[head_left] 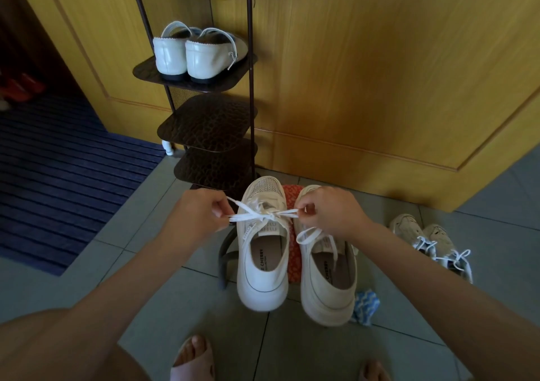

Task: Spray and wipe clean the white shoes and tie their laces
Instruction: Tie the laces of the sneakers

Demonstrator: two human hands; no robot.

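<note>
Here, laces (264,215) taut between hands (195,214).

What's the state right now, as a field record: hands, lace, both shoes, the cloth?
left hand: pinches a loop of the lace
right hand: pinches the lace's other side
lace: stretched between both hands
left shoe: being tied
right shoe: untied, loose lace lying over it
cloth: blue-white, on floor by right shoe's heel
</note>
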